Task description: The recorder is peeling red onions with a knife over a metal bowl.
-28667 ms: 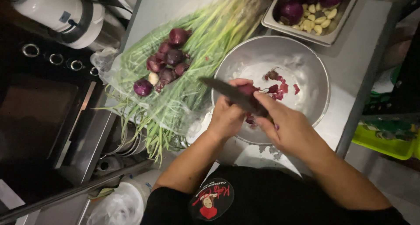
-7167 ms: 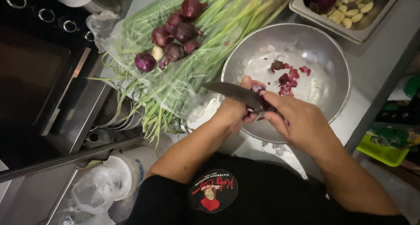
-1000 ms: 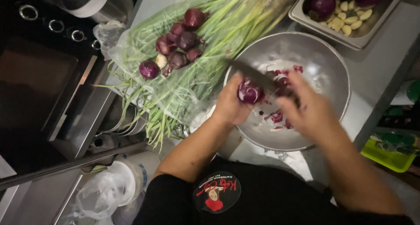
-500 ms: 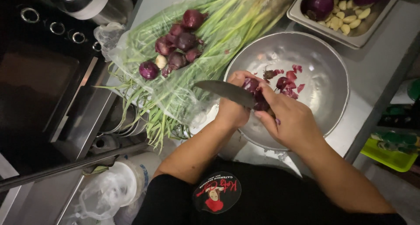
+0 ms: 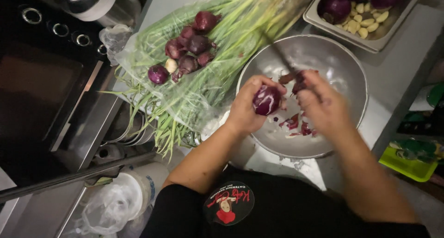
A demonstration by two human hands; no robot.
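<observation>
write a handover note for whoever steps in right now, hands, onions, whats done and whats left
Left hand: holds a red onion over the steel bowl.
Right hand: grips a knife, blurred, blade pointing away over the bowl, beside the onion.
Done: purple peel scraps lie in the bowl; the held onion looks mostly peeled.
Left: a pile of unpeeled onions on the bagged greens to the left.
Tray at the far right holds more onions and garlic cloves.

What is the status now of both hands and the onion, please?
Left hand grips a purple onion over the steel bowl. Right hand holds a knife, blade blurred. Peel scraps in bowl; nothing blocking.
</observation>
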